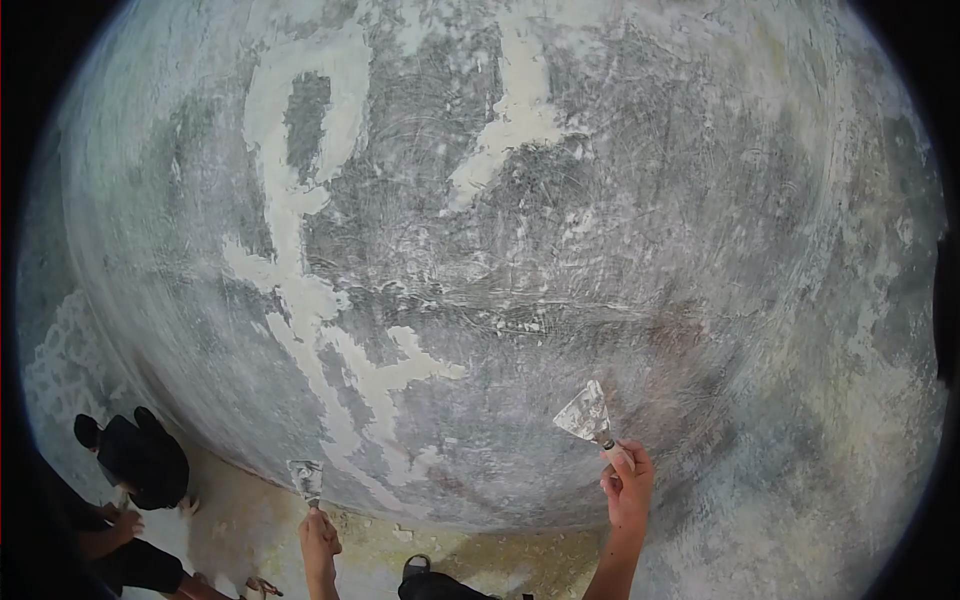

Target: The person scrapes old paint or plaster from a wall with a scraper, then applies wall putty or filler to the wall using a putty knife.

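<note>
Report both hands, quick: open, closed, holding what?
Left hand: closed on the handle of a scraper, blade up.
Right hand: closed on the handle of a second scraper, blade pointing up and to the left.

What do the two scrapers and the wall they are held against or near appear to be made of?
The right scraper and left scraper seem to have thin metal blades, judging by their flat, flared shape, smeared with pale residue. The wall looks like plaster or cement, matt and rough, given its mottled grey surface and scratch marks; which one is unclear.
</note>
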`<action>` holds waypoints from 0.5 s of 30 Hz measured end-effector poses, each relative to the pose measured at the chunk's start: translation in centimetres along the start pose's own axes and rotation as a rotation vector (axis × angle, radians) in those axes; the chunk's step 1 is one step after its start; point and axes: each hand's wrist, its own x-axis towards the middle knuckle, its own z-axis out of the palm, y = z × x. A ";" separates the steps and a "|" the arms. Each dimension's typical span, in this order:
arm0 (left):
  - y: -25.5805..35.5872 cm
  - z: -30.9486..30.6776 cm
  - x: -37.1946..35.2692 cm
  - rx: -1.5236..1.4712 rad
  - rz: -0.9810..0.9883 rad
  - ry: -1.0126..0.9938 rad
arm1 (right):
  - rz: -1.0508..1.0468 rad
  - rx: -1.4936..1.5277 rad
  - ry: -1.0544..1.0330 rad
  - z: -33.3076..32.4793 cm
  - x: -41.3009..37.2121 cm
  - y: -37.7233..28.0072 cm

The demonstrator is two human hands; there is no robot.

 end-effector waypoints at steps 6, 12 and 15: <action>-3.5 1.3 -0.6 -0.017 -0.073 -0.040 | 0.007 -0.024 -0.022 0.4 0.4 0.1; -3.0 3.7 -1.0 -0.047 -0.155 -0.141 | -0.087 0.208 0.074 7.1 7.1 -5.9; -1.2 4.1 -1.0 -0.045 -0.107 -0.152 | -0.383 0.260 -0.168 11.7 14.0 -11.6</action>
